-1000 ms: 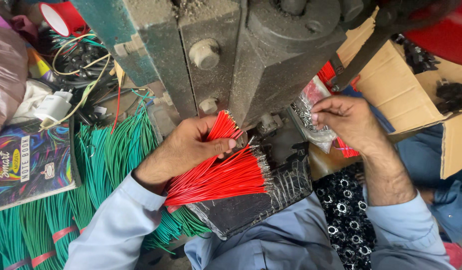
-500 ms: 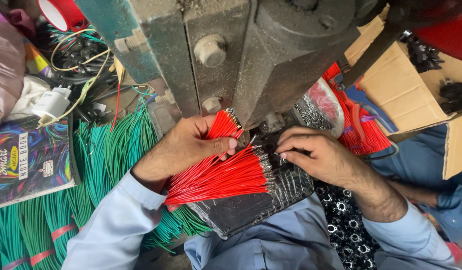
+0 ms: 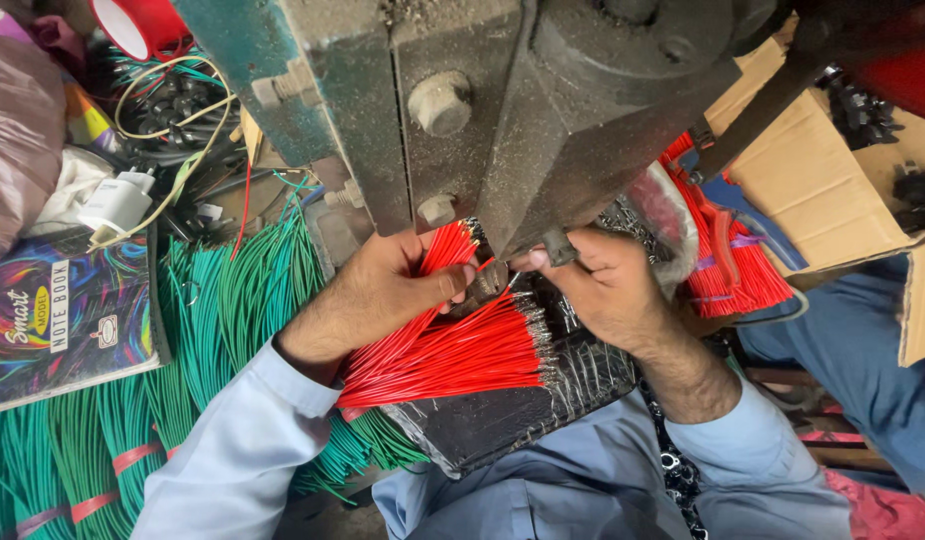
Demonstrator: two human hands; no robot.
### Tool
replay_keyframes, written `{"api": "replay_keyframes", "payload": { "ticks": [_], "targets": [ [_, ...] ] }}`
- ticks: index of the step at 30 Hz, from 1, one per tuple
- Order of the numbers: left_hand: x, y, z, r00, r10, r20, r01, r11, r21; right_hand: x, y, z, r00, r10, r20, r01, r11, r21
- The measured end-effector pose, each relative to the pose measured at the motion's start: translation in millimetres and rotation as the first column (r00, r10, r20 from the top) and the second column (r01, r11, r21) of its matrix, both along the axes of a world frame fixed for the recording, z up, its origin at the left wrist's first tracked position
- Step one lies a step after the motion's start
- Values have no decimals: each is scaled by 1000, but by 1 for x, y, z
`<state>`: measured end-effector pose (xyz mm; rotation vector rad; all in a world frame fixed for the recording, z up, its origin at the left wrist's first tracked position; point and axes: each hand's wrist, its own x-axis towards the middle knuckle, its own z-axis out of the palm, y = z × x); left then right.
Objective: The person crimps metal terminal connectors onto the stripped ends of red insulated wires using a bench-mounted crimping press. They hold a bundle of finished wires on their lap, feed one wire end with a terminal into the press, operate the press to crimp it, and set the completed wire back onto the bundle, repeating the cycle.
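Cluttered bench (image 3: pixel 282 200) under heavy press (image 3: pixel 502 110). Left hand (image 3: pixel 382 285) clenched red wires (image 3: pixel 452 350); right hand (image 3: pixel 607 285) pinched one wire at 12 o'clock. Best: fingertips clear of die.

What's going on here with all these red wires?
A person sits at a heavy metal machine. The left hand grips a bundle of short red wires lying on a black pad. The right hand pinches something small right under the machine's head. Green wire bundles lie at the left.
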<state>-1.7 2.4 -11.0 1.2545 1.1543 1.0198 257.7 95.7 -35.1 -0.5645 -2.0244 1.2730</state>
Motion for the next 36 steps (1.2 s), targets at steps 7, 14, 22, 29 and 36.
{"api": "replay_keyframes", "payload": {
  "ticks": [7, 14, 22, 29, 36],
  "targets": [
    [-1, 1, -1, 997, 28, -76, -28, 1000, 2, -15, 2, -6, 987, -157, 44, 159, 987, -24],
    [-2, -1, 0, 991, 39, -128, -44, 998, -37, -16, 7, -14, 981, -172, 91, 167, 984, 66],
    [-3, 1, -2, 984, 57, -169, -64, 997, -33, -18, 4, -6, 978, -158, 137, 163, 986, -25],
    [0, -2, 6, 995, -90, -44, 93, 994, 65, 18, -4, 36, 986, -8, 165, -16, 989, 144],
    [-1, -3, 10, 990, -140, -32, 143, 985, 100, 32, -2, 41, 908, -106, 406, -95, 891, 445]
  ]
}}
